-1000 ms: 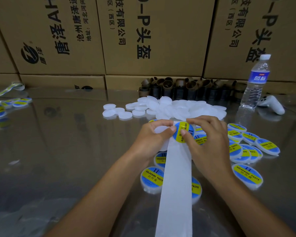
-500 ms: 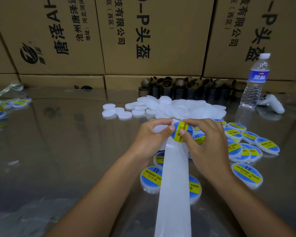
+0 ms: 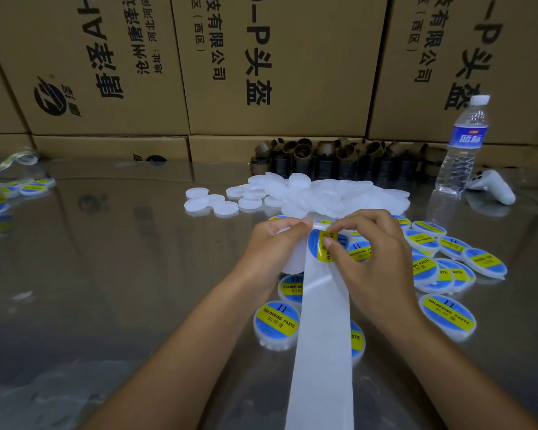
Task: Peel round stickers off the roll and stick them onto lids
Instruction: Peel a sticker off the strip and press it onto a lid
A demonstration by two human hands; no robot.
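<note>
Peeling sticker (image 3: 319, 247) at fold of liner strip (image 3: 322, 336), above desk (image 3: 131, 274) | left hand (image 3: 274, 245) gripping strip top; right hand (image 3: 375, 254) pinching sticker edge | risk: creasing or folding onto itself if tugged askew | bare lids (image 3: 339, 193) piled beyond

sticker (image 3: 321, 247) — blue, yellow band | backing strip (image 3: 322, 352) — white | lids (image 3: 326, 197) — translucent white

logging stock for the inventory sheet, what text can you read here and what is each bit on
"SOLDERING PASTE", "II", "助焊膏": stickered lid
"-P头盔": middle carton
"有限公司", "(西区)": middle carton too; right carton shows the same print
left carton: print turned sideways, not reliably readable
water bottle label: white characters on blue, too blurred
</note>
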